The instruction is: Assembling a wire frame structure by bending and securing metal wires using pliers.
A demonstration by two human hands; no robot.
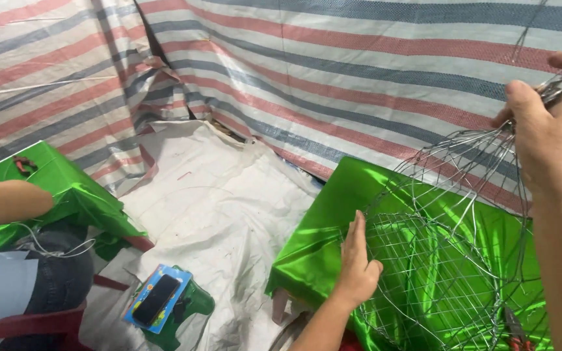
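A wire mesh frame (450,240) shaped like a basket lies over shiny green foil (333,214) at the right. My left hand (358,263) presses flat against the frame's left side, fingers together and pointing up. My right hand (551,127) is raised at the upper right and pinches the gathered wire ends at the top of the frame. The wires fan down from that grip to the mesh body.
Another person sits at the left on a red chair (27,325), an arm (8,203) resting on more green foil (66,188). A dark phone (156,299) on a blue card lies on a small green stool (187,309). White sheeting (222,201) covers the floor, and a striped tarp (333,71) hangs behind.
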